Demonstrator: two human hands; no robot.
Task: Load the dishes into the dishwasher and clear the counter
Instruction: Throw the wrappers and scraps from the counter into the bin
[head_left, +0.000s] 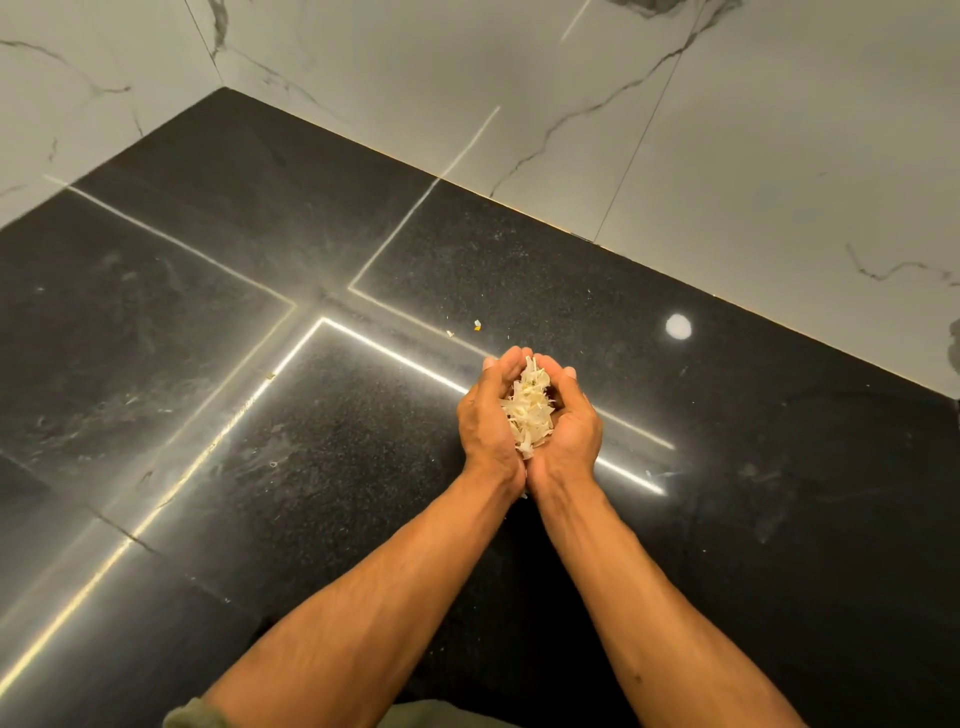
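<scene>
Head view shows my left hand (488, 415) and right hand (569, 421) cupped together around scraps (527, 413), so I'd keep their edges sealed while carrying them off the counter (260, 312).

Scraps (527, 413) partly hidden in cupped hands; counter (260, 364) cropped.

The scraps (527, 410) cupped in my hands are pale cream with yellowish bits. The counter (519, 249) under them is glossy black, finely speckled. The wall (779, 130) behind is white marble with thin grey veins.
</scene>
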